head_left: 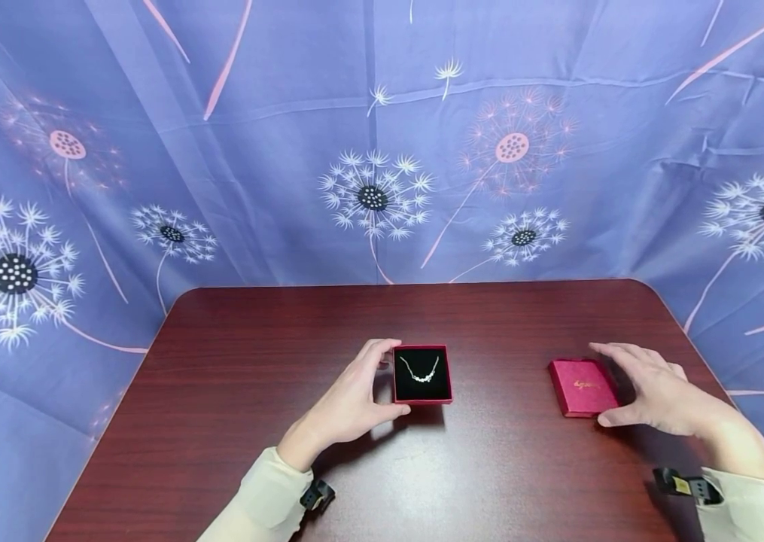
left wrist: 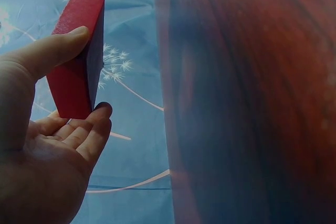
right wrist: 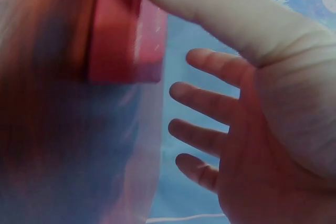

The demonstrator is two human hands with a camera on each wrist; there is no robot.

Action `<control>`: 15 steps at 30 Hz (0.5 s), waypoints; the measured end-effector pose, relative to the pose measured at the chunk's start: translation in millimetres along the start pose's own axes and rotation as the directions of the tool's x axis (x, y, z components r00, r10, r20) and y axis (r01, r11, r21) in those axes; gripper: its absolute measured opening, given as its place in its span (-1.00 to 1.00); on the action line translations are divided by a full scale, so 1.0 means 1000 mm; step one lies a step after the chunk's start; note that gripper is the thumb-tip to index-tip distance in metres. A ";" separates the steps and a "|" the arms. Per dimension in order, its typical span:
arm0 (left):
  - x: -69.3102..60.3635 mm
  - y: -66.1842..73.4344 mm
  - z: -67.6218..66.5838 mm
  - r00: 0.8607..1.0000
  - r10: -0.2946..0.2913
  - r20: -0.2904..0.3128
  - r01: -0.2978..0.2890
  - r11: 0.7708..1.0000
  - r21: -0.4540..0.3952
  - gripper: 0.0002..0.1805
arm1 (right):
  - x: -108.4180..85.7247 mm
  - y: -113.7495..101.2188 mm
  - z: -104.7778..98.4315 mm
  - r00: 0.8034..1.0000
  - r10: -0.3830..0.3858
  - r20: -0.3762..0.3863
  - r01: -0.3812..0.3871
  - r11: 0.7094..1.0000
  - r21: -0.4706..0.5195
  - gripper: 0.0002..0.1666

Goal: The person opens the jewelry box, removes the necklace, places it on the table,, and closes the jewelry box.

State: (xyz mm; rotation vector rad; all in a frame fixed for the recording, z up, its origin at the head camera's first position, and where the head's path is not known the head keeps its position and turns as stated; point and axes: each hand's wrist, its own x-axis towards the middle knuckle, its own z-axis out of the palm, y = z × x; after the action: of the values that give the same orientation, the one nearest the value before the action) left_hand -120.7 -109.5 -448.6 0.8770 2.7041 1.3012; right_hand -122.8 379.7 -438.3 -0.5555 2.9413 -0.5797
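Note:
Near the middle of the table, my left hand (head_left: 351, 395) grips a small red box (head_left: 422, 402) by its left side, thumb at the near edge and fingers at the far edge. The box has no lid on it; a silver necklace (head_left: 422, 378) lies on its black lining. In the left wrist view, thumb and fingers of the left hand (left wrist: 58, 124) hold the red box (left wrist: 73, 87) between them. At the right, a red lid (head_left: 582, 387) with gold lettering rests on the table. My right hand (head_left: 669, 395) is spread around its right side, thumb and fingers apart.
The dark red wooden table (head_left: 490, 467) has rounded far corners. Blue cloth (head_left: 273, 150) with dandelion prints hangs behind it and along both sides. Each wrist carries a small black device, the left one (head_left: 317, 495) and the right one (head_left: 688, 485).

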 end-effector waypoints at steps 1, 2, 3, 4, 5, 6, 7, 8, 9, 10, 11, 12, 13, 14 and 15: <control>0.000 0.000 0.000 1.000 -0.003 0.000 0.003 1.000 -0.001 0.05 | 0.001 -0.003 -0.001 1.000 -0.007 -0.011 0.007 1.000 0.010 0.34; 0.000 0.000 0.000 1.000 -0.004 -0.001 0.004 1.000 -0.002 0.04 | 0.002 -0.005 -0.002 1.000 -0.016 -0.024 0.017 1.000 0.021 0.34; 0.000 0.001 0.000 1.000 -0.005 -0.002 0.005 1.000 -0.004 0.04 | 0.004 -0.009 -0.002 0.999 -0.030 -0.038 0.031 0.999 0.031 0.33; 0.000 0.001 0.000 1.000 -0.007 -0.002 0.007 1.000 -0.003 0.04 | 0.005 -0.013 -0.003 0.998 -0.045 -0.051 0.047 0.998 0.044 0.32; 0.000 0.001 0.000 1.000 -0.008 -0.003 0.008 1.000 -0.003 0.04 | 0.007 -0.017 -0.002 0.996 -0.061 -0.064 0.065 0.996 0.054 0.31; 0.000 0.001 0.000 1.000 -0.008 -0.003 0.008 1.000 -0.005 0.04 | 0.008 -0.021 -0.002 0.994 -0.076 -0.076 0.081 0.995 0.064 0.30; 0.000 0.002 0.000 1.000 -0.009 -0.002 0.009 1.000 -0.004 0.04 | 0.010 -0.025 -0.002 0.992 -0.090 -0.083 0.096 0.993 0.074 0.29; 0.000 0.002 0.000 1.000 -0.008 -0.002 0.008 1.000 -0.004 0.04 | 0.012 -0.030 -0.001 0.990 -0.103 -0.092 0.111 0.990 0.082 0.29; 0.000 0.002 0.000 1.000 -0.008 0.000 0.008 1.000 -0.004 0.03 | 0.014 -0.035 -0.001 0.988 -0.116 -0.099 0.125 0.988 0.091 0.28; 0.000 0.001 0.001 1.000 -0.008 0.002 0.008 1.000 -0.005 0.03 | 0.015 -0.039 -0.001 0.987 -0.122 -0.104 0.133 0.986 0.105 0.27; 0.000 0.001 0.001 1.000 -0.007 0.004 0.007 1.000 -0.007 0.03 | 0.017 -0.044 0.000 0.986 -0.130 -0.108 0.142 0.983 0.119 0.26; 0.000 0.001 0.001 1.000 -0.009 0.007 0.009 1.000 -0.008 0.03 | 0.019 -0.049 0.000 0.984 -0.137 -0.111 0.151 0.980 0.131 0.25; 0.000 0.000 0.001 1.000 -0.012 0.009 0.012 1.000 -0.008 0.03 | 0.021 -0.054 0.000 0.983 -0.145 -0.116 0.160 0.978 0.134 0.25; 0.000 0.000 0.002 1.000 -0.014 0.011 0.015 1.000 -0.008 0.03 | 0.023 -0.059 0.001 0.981 -0.151 -0.121 0.167 0.977 0.135 0.24; 0.000 0.000 0.002 1.000 -0.016 0.013 0.016 1.000 -0.006 0.02 | 0.024 -0.064 0.002 0.982 -0.151 -0.116 0.168 0.973 0.155 0.22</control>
State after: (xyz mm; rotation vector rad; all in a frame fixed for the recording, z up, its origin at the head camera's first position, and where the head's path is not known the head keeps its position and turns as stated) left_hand -120.1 -108.3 -449.7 0.8583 2.6895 1.2957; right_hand -123.9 315.0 -416.3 -0.7701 2.9233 -0.8855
